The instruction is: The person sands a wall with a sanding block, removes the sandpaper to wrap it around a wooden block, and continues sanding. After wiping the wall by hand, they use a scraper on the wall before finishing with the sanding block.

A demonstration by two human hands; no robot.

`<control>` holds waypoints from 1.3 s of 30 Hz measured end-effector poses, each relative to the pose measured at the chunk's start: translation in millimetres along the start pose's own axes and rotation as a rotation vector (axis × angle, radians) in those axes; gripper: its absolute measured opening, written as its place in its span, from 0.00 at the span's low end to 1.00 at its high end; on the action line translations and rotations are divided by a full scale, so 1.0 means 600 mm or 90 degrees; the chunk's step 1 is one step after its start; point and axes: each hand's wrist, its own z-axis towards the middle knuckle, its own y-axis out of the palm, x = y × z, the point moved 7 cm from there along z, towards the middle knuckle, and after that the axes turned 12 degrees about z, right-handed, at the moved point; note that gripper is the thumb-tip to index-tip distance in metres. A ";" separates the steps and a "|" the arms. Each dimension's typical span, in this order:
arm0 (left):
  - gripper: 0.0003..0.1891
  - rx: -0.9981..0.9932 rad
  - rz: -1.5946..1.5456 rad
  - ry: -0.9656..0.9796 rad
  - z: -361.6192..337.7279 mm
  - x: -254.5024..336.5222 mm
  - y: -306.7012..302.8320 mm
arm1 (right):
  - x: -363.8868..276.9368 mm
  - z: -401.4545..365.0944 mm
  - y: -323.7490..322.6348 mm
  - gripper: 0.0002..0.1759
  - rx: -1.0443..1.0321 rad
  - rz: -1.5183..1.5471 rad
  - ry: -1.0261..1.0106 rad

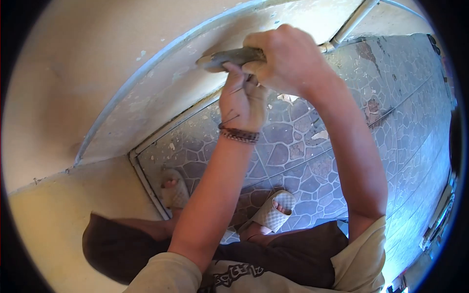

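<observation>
Both of my hands meet at a flat, greyish, worn object (229,59) in front of the wall, near the top middle of the head view; I cannot make out exactly what it is. My left hand (243,95), with a braided bracelet (239,135) at the wrist, grips it from below, its thumb pressed on the underside. Reaching in from the right, my right hand (286,58) has its fingers wrapped round the object's right end. The object's left end points toward the wall (166,90), and part of it is hidden by my fingers.
A blue-grey curved edge (115,100) runs along the wall. Pipes (349,24) stand at the upper right. Stone-patterned floor tiles (312,188) with pale chips lie below. My feet wear light sandals (276,215). Several items line the far right edge.
</observation>
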 end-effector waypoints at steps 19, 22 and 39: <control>0.18 0.155 -0.022 0.072 -0.047 0.052 -0.081 | -0.051 -0.014 0.071 0.16 -0.212 0.300 0.194; 0.18 0.134 -0.103 0.048 -0.039 0.029 -0.065 | -0.037 -0.013 0.052 0.17 -0.159 0.295 0.184; 0.22 0.233 -0.456 0.032 -0.009 0.035 0.038 | -0.131 0.099 0.000 0.14 -0.371 -0.059 0.187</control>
